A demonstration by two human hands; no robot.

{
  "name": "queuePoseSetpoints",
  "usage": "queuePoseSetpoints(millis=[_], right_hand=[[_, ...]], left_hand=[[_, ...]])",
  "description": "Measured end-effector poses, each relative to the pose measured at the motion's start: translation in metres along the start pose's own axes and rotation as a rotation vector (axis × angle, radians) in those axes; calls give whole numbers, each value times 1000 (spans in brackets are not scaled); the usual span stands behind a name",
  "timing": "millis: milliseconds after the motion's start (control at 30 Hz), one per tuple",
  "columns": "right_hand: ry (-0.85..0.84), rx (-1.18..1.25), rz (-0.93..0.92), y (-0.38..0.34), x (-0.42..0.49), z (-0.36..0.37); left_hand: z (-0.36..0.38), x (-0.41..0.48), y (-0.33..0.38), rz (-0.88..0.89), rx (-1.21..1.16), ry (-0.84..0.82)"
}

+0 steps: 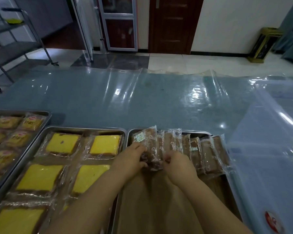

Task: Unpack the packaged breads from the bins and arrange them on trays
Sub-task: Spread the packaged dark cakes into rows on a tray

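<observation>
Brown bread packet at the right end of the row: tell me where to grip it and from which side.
Pinch the brown bread packet across its upper long edge, coming from above and the right. It stands on edge against its neighbours, so only its top and right face look free.

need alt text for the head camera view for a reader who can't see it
The left hand and right hand hold a packaged brown bread in a paper-lined metal tray, beside a row of similar packets along its far edge. To the left, a second tray holds wrapped yellow cake slices, on a table covered in clear plastic.
</observation>
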State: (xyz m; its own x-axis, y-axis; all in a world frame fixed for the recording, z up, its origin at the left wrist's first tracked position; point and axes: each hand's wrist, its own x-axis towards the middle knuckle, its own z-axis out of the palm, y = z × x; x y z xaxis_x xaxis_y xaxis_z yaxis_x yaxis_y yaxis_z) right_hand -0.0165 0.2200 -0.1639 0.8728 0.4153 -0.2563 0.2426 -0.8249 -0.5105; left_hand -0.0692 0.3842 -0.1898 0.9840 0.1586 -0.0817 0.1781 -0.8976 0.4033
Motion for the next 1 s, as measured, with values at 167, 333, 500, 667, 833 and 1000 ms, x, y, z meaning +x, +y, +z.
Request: queuePoseSetpoints(millis=[167,333,500,667,833,1000], right_hand=[[17,235,34,5,-9,-2],[115,422,47,15,-34,-9],[237,595,73,36,-73,-18],[359,556,50,62,-115,-23],[446,535,4,82,-154,-26],[361,521,107,101,-179,-26]], left_hand=[[0,-13,2,41,-62,73],[-4,-55,3,27,-202,231],[-13,-107,9,-75,-561,340],[-1,-147,18,-149,-783,271],[28,-180,32,-222,-780,94],[51,-209,39,-212,-294,102]])
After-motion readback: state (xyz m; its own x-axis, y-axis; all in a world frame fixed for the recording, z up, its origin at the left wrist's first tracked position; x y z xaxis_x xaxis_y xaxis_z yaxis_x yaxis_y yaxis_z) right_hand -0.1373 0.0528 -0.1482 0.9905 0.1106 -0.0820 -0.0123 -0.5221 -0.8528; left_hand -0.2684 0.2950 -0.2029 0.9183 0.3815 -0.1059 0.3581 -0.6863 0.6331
